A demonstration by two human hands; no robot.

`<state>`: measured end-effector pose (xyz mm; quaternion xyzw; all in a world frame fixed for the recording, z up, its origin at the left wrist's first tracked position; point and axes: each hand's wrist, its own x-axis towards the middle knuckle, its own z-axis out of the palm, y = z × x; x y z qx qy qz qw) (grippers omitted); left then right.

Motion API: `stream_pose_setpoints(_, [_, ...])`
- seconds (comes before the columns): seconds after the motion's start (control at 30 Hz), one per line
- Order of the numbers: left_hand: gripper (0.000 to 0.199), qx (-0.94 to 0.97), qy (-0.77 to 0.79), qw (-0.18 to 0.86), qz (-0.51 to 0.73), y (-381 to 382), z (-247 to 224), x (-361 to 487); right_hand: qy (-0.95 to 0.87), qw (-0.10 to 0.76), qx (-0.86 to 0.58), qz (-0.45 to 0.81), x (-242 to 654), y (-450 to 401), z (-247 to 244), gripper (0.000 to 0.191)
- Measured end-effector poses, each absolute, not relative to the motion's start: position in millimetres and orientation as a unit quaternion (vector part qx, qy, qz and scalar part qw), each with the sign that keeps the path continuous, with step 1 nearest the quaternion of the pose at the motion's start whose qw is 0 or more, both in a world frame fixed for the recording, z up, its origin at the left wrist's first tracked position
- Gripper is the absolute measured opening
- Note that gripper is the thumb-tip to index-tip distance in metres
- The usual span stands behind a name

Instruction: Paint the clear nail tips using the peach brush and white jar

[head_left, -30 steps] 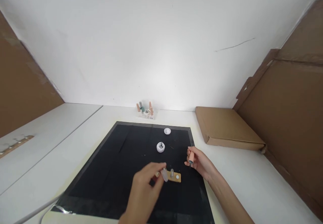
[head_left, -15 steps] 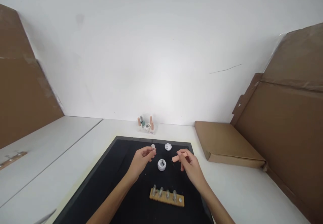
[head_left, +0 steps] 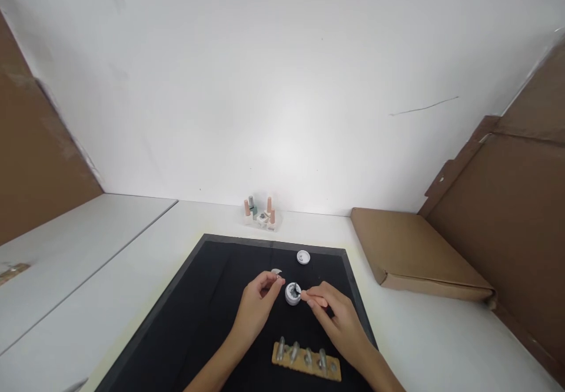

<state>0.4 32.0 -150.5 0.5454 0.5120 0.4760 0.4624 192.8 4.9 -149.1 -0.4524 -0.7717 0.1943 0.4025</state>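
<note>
My left hand (head_left: 260,301) is closed, pinching a small pale false nail (head_left: 276,271) between thumb and fingertips. My right hand (head_left: 335,309) is closed around the peach cap of a nail polish brush (head_left: 314,299). The brush end points left, at the rim of a small open white jar (head_left: 293,299) with grey, glittery contents; whether it touches them I cannot tell. Behind the jar lies its round white lid (head_left: 303,256). Nearer to me, a wooden strip (head_left: 306,365) carries several clear nail tips standing up.
The black mat (head_left: 212,286) covers the middle of the white table. At the wall stands a clear tray (head_left: 260,223) of nail polish bottles with peach and grey caps. A flat cardboard box (head_left: 415,251) lies at right. Cardboard panels (head_left: 44,145) flank both sides.
My right hand has brought the brush down and left to the jar's edge. My left hand is still pinching the false nail, now nearer the jar. The whole view has shifted slightly.
</note>
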Motion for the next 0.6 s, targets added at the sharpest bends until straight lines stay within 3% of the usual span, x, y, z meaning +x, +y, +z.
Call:
stream_pose_setpoints(0.33, [0.027, 0.556, 0.497, 0.491, 0.449, 48.2, -170.5, -5.8, -0.85, 0.326, -0.412, 0.051, 176.9, 20.3, -158.4, 0.018])
stream_pose_setpoints(0.6, [0.027, 0.551, 0.501, 0.501, 0.442, 50.8, -174.4, -5.0, -0.866, 0.292, -0.405, 0.009, 172.2, 24.6, -163.7, 0.022])
